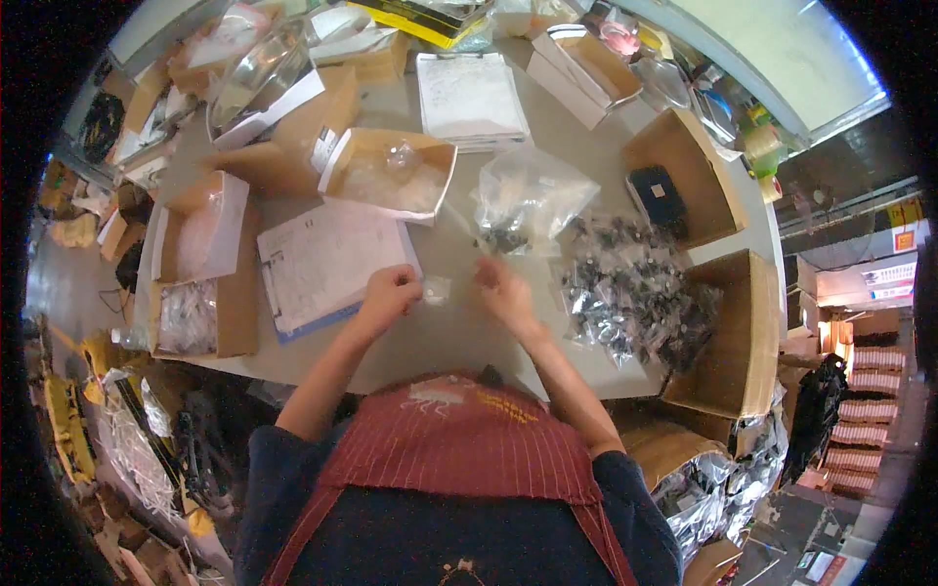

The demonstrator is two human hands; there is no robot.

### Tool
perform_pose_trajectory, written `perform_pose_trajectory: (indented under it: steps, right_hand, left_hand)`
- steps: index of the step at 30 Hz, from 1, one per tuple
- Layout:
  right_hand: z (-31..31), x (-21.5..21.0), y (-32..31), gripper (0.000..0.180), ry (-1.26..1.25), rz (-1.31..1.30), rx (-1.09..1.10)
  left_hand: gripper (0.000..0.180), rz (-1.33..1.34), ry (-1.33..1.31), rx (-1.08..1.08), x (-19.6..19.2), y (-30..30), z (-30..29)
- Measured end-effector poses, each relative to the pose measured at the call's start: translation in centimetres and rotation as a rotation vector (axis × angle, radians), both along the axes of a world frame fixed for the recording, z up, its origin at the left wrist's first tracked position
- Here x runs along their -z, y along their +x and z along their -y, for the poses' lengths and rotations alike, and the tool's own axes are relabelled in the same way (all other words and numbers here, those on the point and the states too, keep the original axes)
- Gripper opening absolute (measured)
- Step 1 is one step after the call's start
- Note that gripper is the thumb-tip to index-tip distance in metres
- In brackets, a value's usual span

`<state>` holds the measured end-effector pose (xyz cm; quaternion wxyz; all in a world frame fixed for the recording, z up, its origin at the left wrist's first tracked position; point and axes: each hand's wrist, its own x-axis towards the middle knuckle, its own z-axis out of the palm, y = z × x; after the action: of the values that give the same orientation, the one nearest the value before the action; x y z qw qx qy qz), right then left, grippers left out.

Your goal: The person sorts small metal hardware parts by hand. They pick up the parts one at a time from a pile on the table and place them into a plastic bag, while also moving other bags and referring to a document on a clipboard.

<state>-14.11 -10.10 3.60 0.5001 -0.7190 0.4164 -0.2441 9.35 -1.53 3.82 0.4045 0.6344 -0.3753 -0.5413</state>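
My left hand [392, 293] is closed in a pinch at the edge of a small clear plastic bag [437, 290], low over the table. To the right of that bag is my right hand [504, 295], its fingers smeared by motion, so whether it holds anything is unclear. Just beyond it, small dark parts [504, 240] lie at the mouth of a large clear plastic bag [532, 190]. A heap of small clear bags with dark parts inside [625, 288] spreads over the table to the right.
Left of my hands lies a clipboard with papers [327, 259]. Open cardboard boxes hold clear bags at the left [191, 317] and beyond the clipboard [391, 176]. A tipped carton [733, 337] borders the heap. A paper stack [469, 98] lies at the back.
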Motion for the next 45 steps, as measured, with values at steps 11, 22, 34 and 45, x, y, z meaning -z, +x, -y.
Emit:
perform_pose_trajectory:
  steps: [11, 22, 34, 45]
  right_hand:
    - [2.9, 4.0, 2.7, 0.05, -0.645, -0.815, 0.138]
    - [-3.8, 3.3, -3.9, 0.053, -0.813, -0.334, -0.177]
    - [-1.3, 3.0, -5.6, 0.033, -0.552, -0.204, 0.176]
    - [-1.8, 2.6, -5.1, 0.028, -0.682, -0.35, -0.065]
  left_hand:
    - [0.029, 0.659, -0.176, 0.024, 2.5, -2.7, -0.5]
    - [0.015, 0.292, -0.313, -0.116, 2.6, -3.2, -1.7]
    - [0.023, 0.325, -0.279, -0.123, 2.4, -3.2, -1.6]
    - [0.021, 0.623, -0.433, 0.053, 0.5, -4.4, -1.9]
